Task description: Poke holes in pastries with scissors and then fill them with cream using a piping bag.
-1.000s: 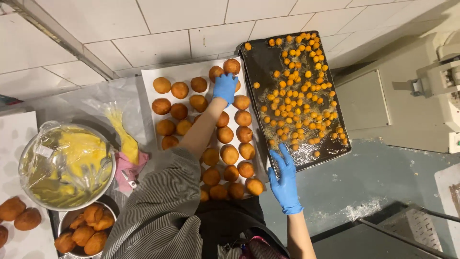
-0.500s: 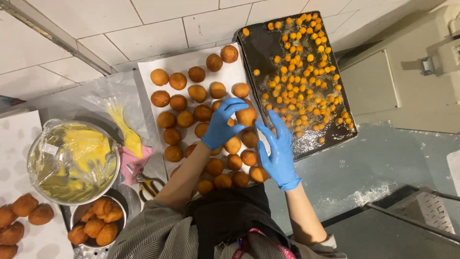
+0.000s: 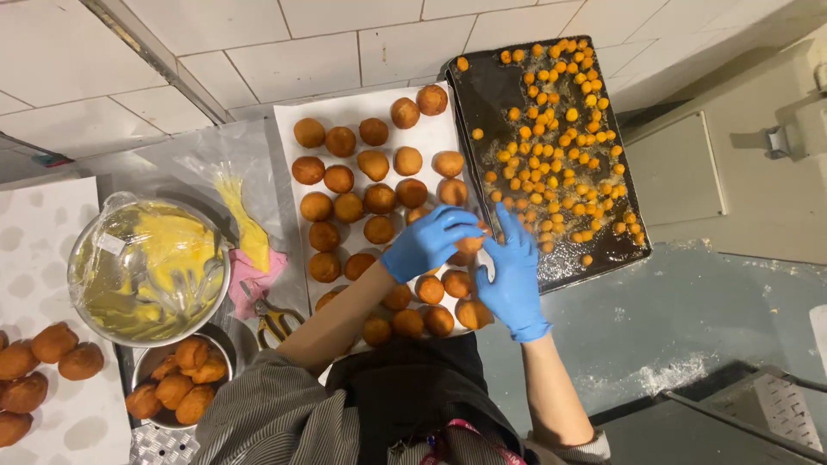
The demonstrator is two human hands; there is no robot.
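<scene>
Both my hands wear blue gloves. My left hand [image 3: 429, 243] is closed around a round brown fried bun [image 3: 470, 244], held just above the white paper-lined tray [image 3: 291, 116]. My right hand [image 3: 514, 277] is beside that bun with its fingers stretched upward, and its fingertips touch the bun's right side. Several similar brown buns [image 3: 357, 172] lie in rows on the tray under and beyond my hands. Just right of my hands is a dark baking tray [image 3: 482, 86] scattered with several small orange balls [image 3: 560, 146].
At left stand a film-covered metal bowl of yellow cream [image 3: 146, 267], a yellow piping bag [image 3: 245, 228] on a pink cloth, scissors [image 3: 274, 320] and a small bowl of buns [image 3: 177, 383]. More buns [image 3: 39, 362] lie on spotted paper at far left. White tiled wall behind; grey counter at right.
My left hand came back from the far end of the white tray to its middle, holding a bun. My right hand moved up from the tray's near edge to meet it.
</scene>
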